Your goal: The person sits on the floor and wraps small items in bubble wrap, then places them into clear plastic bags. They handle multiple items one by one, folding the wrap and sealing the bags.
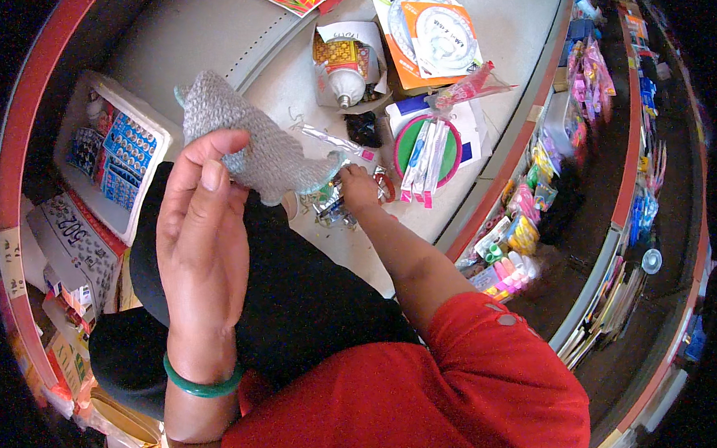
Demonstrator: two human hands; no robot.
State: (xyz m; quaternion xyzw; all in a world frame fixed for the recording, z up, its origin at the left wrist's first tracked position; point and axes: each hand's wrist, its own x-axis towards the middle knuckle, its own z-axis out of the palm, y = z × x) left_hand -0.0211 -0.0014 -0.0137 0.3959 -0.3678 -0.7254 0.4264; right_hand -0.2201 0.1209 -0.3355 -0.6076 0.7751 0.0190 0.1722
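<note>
My left hand (207, 211), with a green bangle on its wrist, is raised and pinches a grey knitted cloth (255, 142) with light-blue edging between thumb and fingers. The cloth spreads out beyond the fingertips. Lower down, my right hand (359, 187) reaches to a pile of small shiny packets (334, 207) on the light surface; its fingertips are partly hidden, so I cannot tell whether it grips anything. Just right of it, slim wrapped packs (425, 162) lie on a round green piece with a pink rim (456, 140). A black plastic bag (363, 129) lies beyond the hand.
A light bulb (346, 85) sits in an open box, beside flat lamp packages (444, 37). At left stands a white foam box (160, 142) holding blue cards of small round items. A cardboard box (75, 251) is below it. Shelves with packaged goods (521, 218) curve along the right.
</note>
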